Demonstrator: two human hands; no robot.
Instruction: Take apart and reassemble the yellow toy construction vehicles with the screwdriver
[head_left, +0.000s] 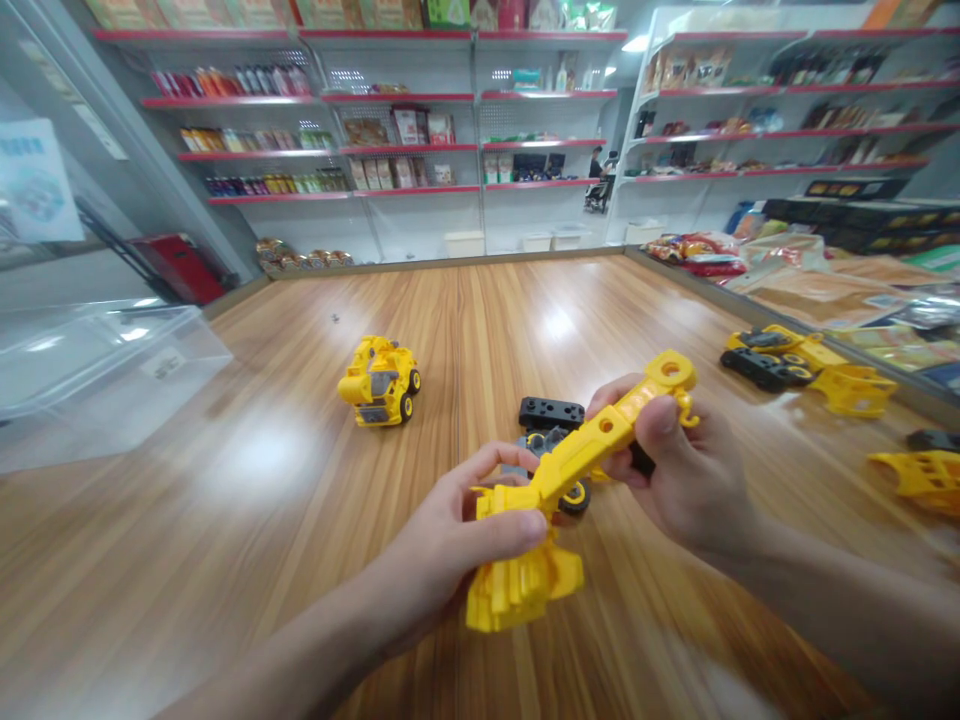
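Observation:
Both my hands hold one yellow toy excavator arm above the wooden table. My left hand grips its lower end, where a toothed yellow bucket hangs. My right hand pinches the upper end near the ring and hook. Under the arm, on the table, lie a black toy track piece and a grey-and-yellow chassis part with a wheel, partly hidden by my fingers.
A small yellow toy truck stands on the table to the left. More yellow and black toy parts lie at the right edge, another yellow piece further right. A clear plastic bin sits at far left. Store shelves line the back.

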